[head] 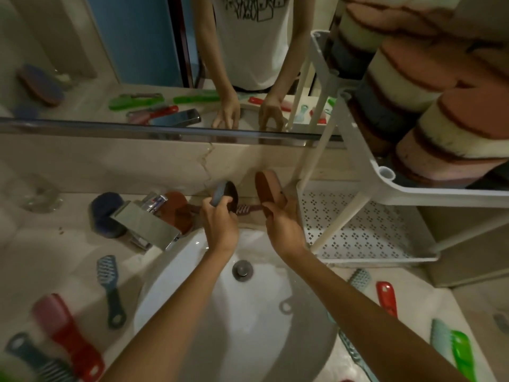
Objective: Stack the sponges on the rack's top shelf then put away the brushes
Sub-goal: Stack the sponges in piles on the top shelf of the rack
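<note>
Left hand is pinching a grey sponge, right hand is gripping a pink sponge at the counter's back edge, both likely heading for the rack's top shelf.

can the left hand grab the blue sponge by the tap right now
Probably not yet: the left hand grips a grey-blue sponge, so it is full. The tap also stands between it and the blue sponge, so it would likely have to reach around.

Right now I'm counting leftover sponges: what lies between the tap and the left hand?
Head view: a brown sponge lies on the counter, between tap and left hand.
</note>
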